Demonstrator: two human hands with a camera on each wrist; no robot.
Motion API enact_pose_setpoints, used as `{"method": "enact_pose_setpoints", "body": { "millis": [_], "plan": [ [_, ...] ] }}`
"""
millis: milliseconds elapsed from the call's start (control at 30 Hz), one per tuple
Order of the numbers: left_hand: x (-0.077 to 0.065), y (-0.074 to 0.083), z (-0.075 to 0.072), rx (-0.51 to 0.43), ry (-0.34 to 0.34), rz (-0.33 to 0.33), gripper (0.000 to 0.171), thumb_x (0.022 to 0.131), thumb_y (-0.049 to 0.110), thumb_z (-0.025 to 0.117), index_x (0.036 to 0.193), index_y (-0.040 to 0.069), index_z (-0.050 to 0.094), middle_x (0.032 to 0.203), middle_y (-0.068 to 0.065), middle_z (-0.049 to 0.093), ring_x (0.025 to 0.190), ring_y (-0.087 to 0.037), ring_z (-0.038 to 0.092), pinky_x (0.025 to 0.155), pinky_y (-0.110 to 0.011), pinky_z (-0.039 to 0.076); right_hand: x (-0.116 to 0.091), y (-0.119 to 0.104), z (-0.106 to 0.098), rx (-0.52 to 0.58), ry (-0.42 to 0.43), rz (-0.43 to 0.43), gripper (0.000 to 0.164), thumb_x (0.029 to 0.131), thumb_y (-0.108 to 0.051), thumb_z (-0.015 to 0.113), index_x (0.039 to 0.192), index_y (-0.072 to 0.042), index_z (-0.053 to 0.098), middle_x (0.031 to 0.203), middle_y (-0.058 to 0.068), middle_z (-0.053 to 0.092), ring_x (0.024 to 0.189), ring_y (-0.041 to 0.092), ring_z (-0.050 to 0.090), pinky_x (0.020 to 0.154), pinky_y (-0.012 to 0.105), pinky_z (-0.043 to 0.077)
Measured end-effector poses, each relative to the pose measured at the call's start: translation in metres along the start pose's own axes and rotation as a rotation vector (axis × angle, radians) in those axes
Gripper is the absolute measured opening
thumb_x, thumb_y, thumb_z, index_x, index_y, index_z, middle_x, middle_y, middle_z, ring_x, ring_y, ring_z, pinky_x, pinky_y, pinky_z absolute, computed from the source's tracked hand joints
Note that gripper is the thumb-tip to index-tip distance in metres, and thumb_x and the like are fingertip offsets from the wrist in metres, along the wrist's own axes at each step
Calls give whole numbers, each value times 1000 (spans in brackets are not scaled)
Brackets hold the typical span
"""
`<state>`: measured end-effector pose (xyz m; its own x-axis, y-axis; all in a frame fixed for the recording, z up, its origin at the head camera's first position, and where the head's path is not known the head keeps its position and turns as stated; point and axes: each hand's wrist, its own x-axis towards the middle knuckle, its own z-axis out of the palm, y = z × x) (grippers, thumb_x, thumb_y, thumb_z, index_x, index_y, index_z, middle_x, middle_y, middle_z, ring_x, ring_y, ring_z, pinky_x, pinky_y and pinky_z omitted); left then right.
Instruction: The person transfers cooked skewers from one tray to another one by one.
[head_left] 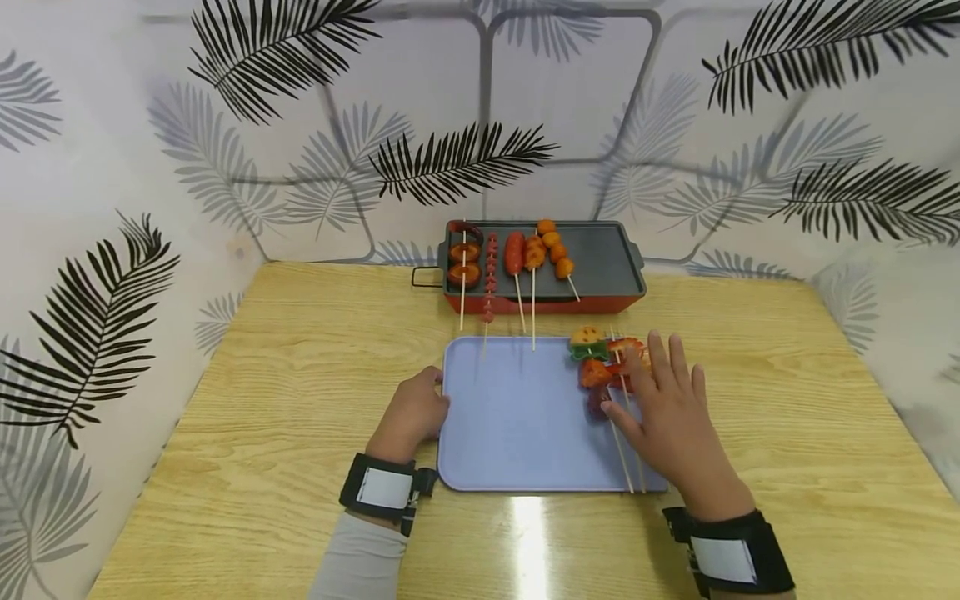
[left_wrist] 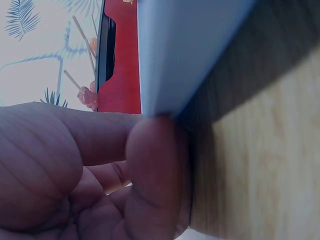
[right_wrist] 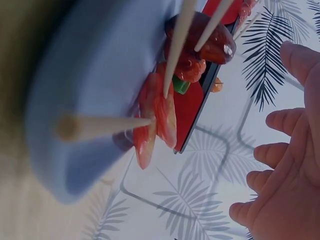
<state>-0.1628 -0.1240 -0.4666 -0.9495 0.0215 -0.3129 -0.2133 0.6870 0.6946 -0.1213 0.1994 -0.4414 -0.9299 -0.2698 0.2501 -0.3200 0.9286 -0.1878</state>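
Note:
My left hand [head_left: 412,414] grips the left edge of a pale blue-lilac tray [head_left: 510,425] on the table. In the left wrist view its fingers [left_wrist: 152,165] curl at the tray's rim [left_wrist: 175,55]. At the tray's right side lie food skewers: one with yellow, green, orange and dark red pieces [head_left: 594,372], beside it one with red-and-white pieces [head_left: 626,346], partly hidden by my right hand [head_left: 671,417]. That hand is spread, fingers straight, over the tray's right edge. The right wrist view shows it apart from the red-and-white pieces [right_wrist: 155,112] and the wooden sticks [right_wrist: 105,127].
Behind the tray stands a red and black tabletop grill [head_left: 592,250] with a wire handle [head_left: 426,277] at its left. Several skewers lie across it, among them a sausage skewer [head_left: 514,254] and an orange ball skewer [head_left: 556,248]. Leaf-patterned cloth [head_left: 300,150] hangs behind the wooden table [head_left: 285,358].

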Motion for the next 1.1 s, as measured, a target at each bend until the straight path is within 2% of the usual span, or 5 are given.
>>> {"method": "enact_pose_setpoints", "body": {
  "millis": [167, 433, 833, 933, 1100],
  "plan": [
    [0, 0, 0, 8, -4, -8, 40, 99, 9, 55, 137, -3, 51, 104, -18, 65, 66, -20, 61, 52, -29, 51, 8, 3, -2, 7, 9, -4, 80, 90, -34, 72, 149, 3, 34, 158, 31, 14, 147, 47, 1, 106, 74, 13],
    [-1, -2, -1, 16, -3, 6, 39, 99, 9, 55, 136, -3, 52, 110, -18, 64, 72, -21, 61, 54, -29, 49, 31, 7, -9, 21, -76, -28, 80, 92, -31, 71, 149, 9, 32, 155, 38, 15, 143, 56, 9, 106, 69, 24],
    [1, -3, 1, 34, 4, 24, 38, 98, 9, 56, 135, -3, 53, 109, -18, 65, 73, -22, 61, 55, -30, 48, 72, 3, -10, 10, -267, 0, 82, 99, -38, 60, 155, 5, 19, 158, 34, 7, 144, 53, 7, 113, 62, 15],
    [1, -3, 0, 37, 9, 28, 39, 98, 9, 56, 135, -3, 53, 111, -18, 65, 75, -22, 60, 56, -30, 47, 80, 4, -6, 8, -245, -24, 80, 99, -36, 61, 154, 6, 21, 158, 34, 11, 144, 52, 10, 113, 62, 16],
    [2, -4, 0, 23, 11, 31, 39, 98, 8, 56, 135, -4, 52, 110, -19, 65, 74, -22, 61, 55, -30, 48, 95, 5, 5, 69, -129, -67, 74, 97, -30, 64, 150, 10, 30, 153, 34, 26, 141, 49, 24, 111, 59, 26]
  ]
}}
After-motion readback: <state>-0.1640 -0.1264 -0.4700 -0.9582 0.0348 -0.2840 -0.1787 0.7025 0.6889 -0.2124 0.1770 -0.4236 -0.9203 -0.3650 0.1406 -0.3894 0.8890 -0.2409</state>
